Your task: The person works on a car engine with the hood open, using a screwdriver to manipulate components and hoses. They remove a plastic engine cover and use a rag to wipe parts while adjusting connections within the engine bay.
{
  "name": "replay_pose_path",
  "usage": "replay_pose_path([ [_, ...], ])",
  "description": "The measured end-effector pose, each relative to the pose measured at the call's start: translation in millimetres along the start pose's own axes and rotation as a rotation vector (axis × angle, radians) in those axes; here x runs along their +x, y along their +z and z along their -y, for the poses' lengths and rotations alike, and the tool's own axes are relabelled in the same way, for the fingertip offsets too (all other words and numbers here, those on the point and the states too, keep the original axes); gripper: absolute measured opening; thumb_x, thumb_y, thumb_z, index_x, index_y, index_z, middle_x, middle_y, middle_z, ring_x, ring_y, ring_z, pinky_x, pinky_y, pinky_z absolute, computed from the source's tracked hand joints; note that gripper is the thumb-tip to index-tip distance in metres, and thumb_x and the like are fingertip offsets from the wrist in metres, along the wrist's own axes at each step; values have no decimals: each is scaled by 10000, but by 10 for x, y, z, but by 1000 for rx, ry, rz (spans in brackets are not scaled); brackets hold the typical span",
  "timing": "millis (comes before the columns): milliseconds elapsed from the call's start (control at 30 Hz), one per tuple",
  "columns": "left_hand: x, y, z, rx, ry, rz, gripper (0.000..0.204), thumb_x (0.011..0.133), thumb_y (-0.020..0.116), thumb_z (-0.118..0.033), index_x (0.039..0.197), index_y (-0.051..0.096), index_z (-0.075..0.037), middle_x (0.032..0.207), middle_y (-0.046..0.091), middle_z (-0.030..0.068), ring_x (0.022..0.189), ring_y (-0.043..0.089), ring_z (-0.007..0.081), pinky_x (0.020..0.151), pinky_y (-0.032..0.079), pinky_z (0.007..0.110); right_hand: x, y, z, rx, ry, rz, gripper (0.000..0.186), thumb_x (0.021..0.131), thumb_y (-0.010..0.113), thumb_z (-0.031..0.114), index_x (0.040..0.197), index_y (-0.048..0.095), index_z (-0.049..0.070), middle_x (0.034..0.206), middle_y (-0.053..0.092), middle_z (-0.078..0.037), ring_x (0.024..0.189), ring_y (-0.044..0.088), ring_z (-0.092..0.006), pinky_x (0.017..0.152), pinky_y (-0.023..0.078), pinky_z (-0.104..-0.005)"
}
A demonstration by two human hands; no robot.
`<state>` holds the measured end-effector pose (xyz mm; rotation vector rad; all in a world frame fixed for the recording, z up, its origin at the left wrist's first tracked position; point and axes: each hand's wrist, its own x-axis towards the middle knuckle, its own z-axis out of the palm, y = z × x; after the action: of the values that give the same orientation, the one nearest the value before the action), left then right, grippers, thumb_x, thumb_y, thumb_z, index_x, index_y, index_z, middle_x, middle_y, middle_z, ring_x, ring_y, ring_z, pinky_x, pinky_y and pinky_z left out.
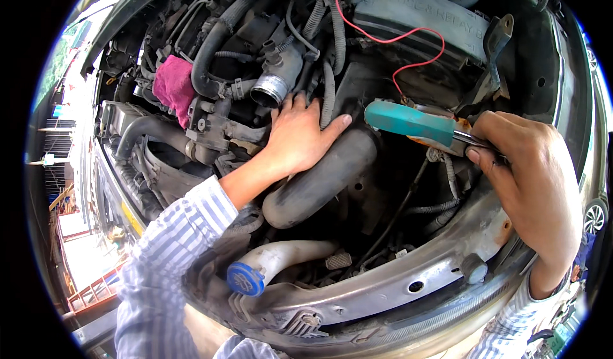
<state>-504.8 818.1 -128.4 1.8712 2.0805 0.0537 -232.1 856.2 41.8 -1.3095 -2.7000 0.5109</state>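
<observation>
Teal-handled tool (418, 124) pinched in the right hand (533, 180), fingers curled shut around its metal end, handle pointing left across the engine bay. Left hand (299, 137) spread flat, palm down, fingers apart, pressed on the upper end of a thick black hose (319, 180) just below a round metal pipe opening (269, 91). One tool, two hands, two striped sleeves (172, 257) coming in from the lower edge. Beside the left hand, one pink rag (174, 86) stuffed among the hoses, well to the left. One thin red wire (389, 40) looping over a grey box (421, 15) above the tool, its lower end dropping just behind the handle. One blue cap (245, 278) low down on a pale pipe, near the left sleeve. Curved metal front rail (408, 276) below both hands, rusted at its right end. Working tip of the tool hidden by the right hand.
</observation>
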Motion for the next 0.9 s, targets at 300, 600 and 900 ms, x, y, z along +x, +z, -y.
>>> replay_pose_path([
  [300, 41, 215, 101, -167, 61, -135, 714, 958, 528, -580, 1184, 657, 84, 1325, 567, 245, 1364, 378, 439, 1106, 276, 581, 62, -39, 110, 21, -23, 20, 119, 827, 676, 7, 884, 588, -48, 749, 546, -195, 670, 527, -376, 624, 418, -411],
  [600, -7, 218, 76, -222, 11, -166, 765, 965, 490, -632, 1207, 649, 77, 1330, 564, 254, 1425, 312, 455, 1165, 175, 584, 92, -12, 91, 38, 0, 19, 126, 844, 675, 30, 937, 614, -27, 819, 600, -213, 780, 594, -425, 677, 464, -457],
  [900, -117, 119, 112, -297, -35, -175, 755, 992, 466, -601, 1302, 595, 74, 1452, 490, 282, 1431, 330, 465, 1195, 203, 533, 92, -24, 55, 52, 17, 8, 144, 846, 685, 58, 950, 626, -23, 829, 620, -218, 793, 606, -434, 690, 472, -468],
])
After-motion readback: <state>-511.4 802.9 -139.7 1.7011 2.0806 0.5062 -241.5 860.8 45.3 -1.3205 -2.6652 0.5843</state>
